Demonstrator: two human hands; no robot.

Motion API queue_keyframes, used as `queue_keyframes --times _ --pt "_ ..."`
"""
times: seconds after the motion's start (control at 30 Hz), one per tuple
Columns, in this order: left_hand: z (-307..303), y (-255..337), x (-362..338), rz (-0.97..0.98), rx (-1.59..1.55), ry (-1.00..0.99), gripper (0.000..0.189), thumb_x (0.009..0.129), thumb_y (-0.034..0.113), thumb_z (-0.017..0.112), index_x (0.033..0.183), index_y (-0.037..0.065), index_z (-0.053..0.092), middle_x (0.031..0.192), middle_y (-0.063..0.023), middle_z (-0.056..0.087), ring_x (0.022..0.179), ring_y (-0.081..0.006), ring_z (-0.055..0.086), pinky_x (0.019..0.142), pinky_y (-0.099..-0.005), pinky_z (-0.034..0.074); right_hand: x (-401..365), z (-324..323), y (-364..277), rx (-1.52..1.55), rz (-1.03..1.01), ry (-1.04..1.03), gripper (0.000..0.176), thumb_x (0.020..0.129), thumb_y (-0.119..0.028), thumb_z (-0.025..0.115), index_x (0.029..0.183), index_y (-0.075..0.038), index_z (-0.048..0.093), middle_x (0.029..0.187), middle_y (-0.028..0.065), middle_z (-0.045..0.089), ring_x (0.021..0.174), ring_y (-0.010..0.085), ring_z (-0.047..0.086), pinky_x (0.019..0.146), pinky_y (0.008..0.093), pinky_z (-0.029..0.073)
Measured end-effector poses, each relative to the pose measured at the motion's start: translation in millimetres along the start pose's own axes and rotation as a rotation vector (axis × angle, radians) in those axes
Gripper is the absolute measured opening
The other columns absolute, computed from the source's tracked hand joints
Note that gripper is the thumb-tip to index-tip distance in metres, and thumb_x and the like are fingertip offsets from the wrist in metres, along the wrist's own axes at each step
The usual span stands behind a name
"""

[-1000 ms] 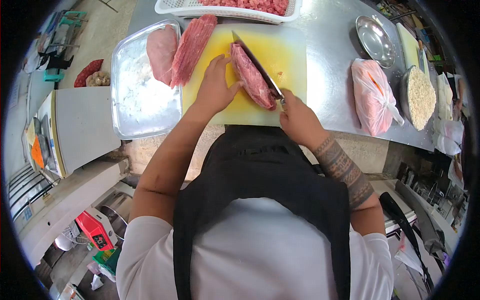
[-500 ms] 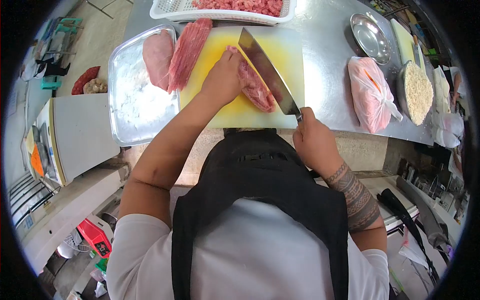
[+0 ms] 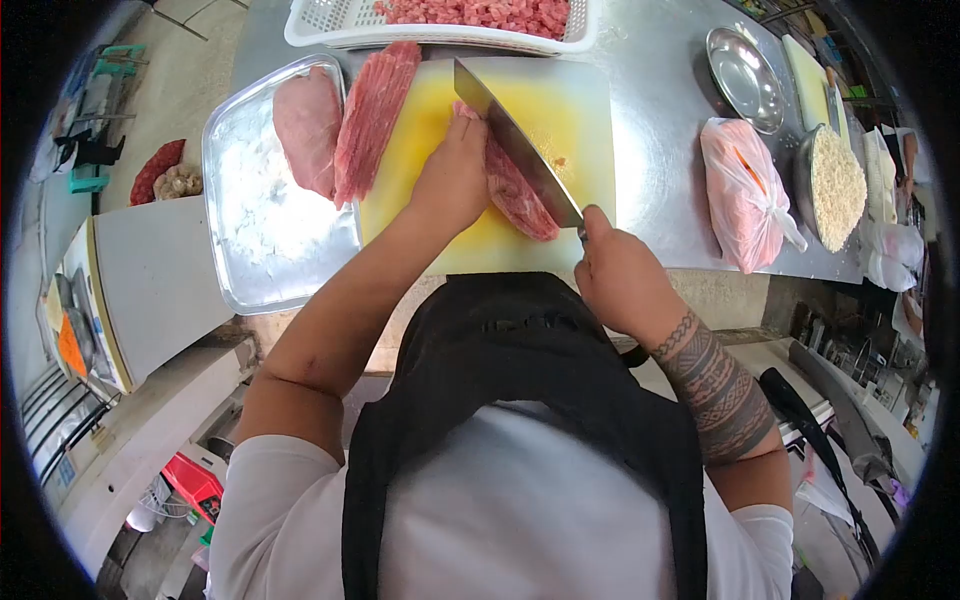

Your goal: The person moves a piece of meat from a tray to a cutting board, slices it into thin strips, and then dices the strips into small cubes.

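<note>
A long strip of raw meat (image 3: 520, 203) lies slantwise on the yellow-stained cutting board (image 3: 590, 110). My left hand (image 3: 455, 170) is closed over its upper left end, fingers curled. In my right hand (image 3: 618, 268) is the handle of a wide-bladed cleaver (image 3: 520, 145); its blade runs along the right side of the strip, against or very near it. Left of the board, a larger striated slab of meat (image 3: 378, 120) and a smooth pale piece of meat (image 3: 308, 130) rest at the metal tray (image 3: 275, 260), the slab overlapping the board's edge.
Beyond the board stands a white basket (image 3: 330, 35) of diced meat (image 3: 480, 14). To the right are a steel bowl (image 3: 745, 80), a tied plastic bag of pink contents (image 3: 742, 195) and a bowl of pale crumbs (image 3: 838, 190). The steel table's (image 3: 660, 130) front edge is close to my apron.
The cleaver has shifted left, closer to the strip and my left hand. Small pale bits now show on the board right of the blade. The whole view has tilted slightly.
</note>
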State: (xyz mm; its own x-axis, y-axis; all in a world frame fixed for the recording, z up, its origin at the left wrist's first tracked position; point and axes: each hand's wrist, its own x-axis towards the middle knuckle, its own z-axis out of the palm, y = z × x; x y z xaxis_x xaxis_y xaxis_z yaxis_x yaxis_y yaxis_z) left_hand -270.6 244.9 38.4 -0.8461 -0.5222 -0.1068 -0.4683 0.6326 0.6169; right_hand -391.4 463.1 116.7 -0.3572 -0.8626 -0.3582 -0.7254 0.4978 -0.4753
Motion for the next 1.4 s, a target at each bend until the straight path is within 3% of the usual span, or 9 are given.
queue_keyframes --times 0.37,0.47,0.57,0.67,0.87,0.97,1.07,1.17,1.4 --pt "6.5 -2.6 -0.8 -0.043 0.001 0.0 0.095 0.081 0.012 0.084 0.154 -0.015 0.03 0.161 -0.037 0.032 0.147 -0.0491 0.04 0.116 -0.0476 0.046 69.8 20.3 -28.8 -0.018 -0.046 0.074 0.018 0.097 -0.009 0.055 0.112 0.0 0.052 0.085 0.0254 0.071 0.082 0.0442 0.073 0.073 0.0536 0.058" --pt "15.2 -8.4 -4.6 -0.005 0.019 0.135 0.073 0.08 0.011 0.084 0.141 -0.005 0.046 0.127 -0.0241 0.058 0.115 -0.048 0.061 0.095 -0.0522 0.055 22.5 1.4 -29.7 -0.083 -0.043 0.031 0.02 0.096 -0.007 0.055 0.115 0.0 0.052 0.084 0.0238 0.071 0.08 0.0434 0.073 0.073 0.0529 0.058" --pt "17.9 -5.8 -6.4 0.037 -0.004 0.202 0.075 0.077 0.013 0.088 0.139 -0.002 0.048 0.129 -0.0228 0.057 0.119 -0.0464 0.06 0.097 -0.0511 0.054 -7.5 3.7 -18.5 -0.088 0.118 -0.092 0.025 0.091 -0.004 0.056 0.114 0.0 0.049 0.082 0.0257 0.069 0.079 0.0472 0.07 0.072 0.0573 0.056" --pt "12.5 -2.8 -6.2 0.023 -0.04 0.139 0.084 0.074 0.016 0.091 0.143 -0.002 0.047 0.131 -0.0224 0.057 0.122 -0.0447 0.06 0.099 -0.05 0.053 23.7 35.8 -1.1 -0.076 0.016 0.04 0.021 0.095 -0.005 0.054 0.115 0.0 0.053 0.082 0.0229 0.071 0.077 0.0435 0.072 0.072 0.0527 0.059" --pt "9.3 2.8 -5.5 -0.045 -0.028 0.119 0.083 0.074 0.017 0.092 0.142 0.0 0.048 0.129 -0.0217 0.058 0.122 -0.0433 0.06 0.1 -0.0494 0.052 55.3 35.9 -12.1 0.013 -0.068 0.09 0.022 0.094 -0.005 0.055 0.115 0.0 0.051 0.081 0.0246 0.069 0.078 0.0461 0.071 0.071 0.0553 0.057" --pt "13.6 -6.5 -6.4 0.005 -0.017 0.118 0.081 0.074 0.018 0.092 0.14 0.001 0.049 0.126 -0.0216 0.059 0.121 -0.0434 0.059 0.101 -0.049 0.052 -6.2 7.6 -15.9 -0.055 0.0 0.0 0.02 0.094 -0.006 0.055 0.113 -0.001 0.052 0.08 0.024 0.069 0.077 0.0459 0.071 0.07 0.0552 0.057" --pt "11.1 -1.1 -8.8 0.039 -0.059 0.154 0.079 0.073 0.018 0.092 0.137 0.0 0.05 0.124 -0.0215 0.059 0.12 -0.0434 0.059 0.101 -0.0489 0.051 -33.2 22.5 2.6 -0.118 0.118 -0.093 0.019 0.097 -0.007 0.052 0.115 -0.001 0.053 0.08 0.0217 0.071 0.075 0.0417 0.073 0.068 0.0536 0.058" --pt "17.4 -6.1 -8.9 0.039 -0.046 0.177 0.074 0.074 0.019 0.092 0.133 0.0 0.052 0.123 -0.0214 0.059 0.118 -0.0431 0.06 0.1 -0.0489 0.051 7.1 60.6 22.6 -0.109 0.035 0.028 0.021 0.097 -0.008 0.051 0.117 -0.001 0.053 0.082 0.0233 0.071 0.076 0.042 0.073 0.069 0.0534 0.058" --pt "15.4 -2.7 -13.1 0.023 -0.075 0.201 0.067 0.073 0.019 0.093 0.125 0.0 0.056 0.12 -0.0214 0.062 0.115 -0.0415 0.062 0.099 -0.0473 0.052 22.2 39.0 40.9 0.052 0.056 0.093 0.026 0.091 -0.008 0.059 0.113 -0.001 0.047 0.081 0.0263 0.069 0.079 0.0474 0.069 0.07 0.0571 0.055"
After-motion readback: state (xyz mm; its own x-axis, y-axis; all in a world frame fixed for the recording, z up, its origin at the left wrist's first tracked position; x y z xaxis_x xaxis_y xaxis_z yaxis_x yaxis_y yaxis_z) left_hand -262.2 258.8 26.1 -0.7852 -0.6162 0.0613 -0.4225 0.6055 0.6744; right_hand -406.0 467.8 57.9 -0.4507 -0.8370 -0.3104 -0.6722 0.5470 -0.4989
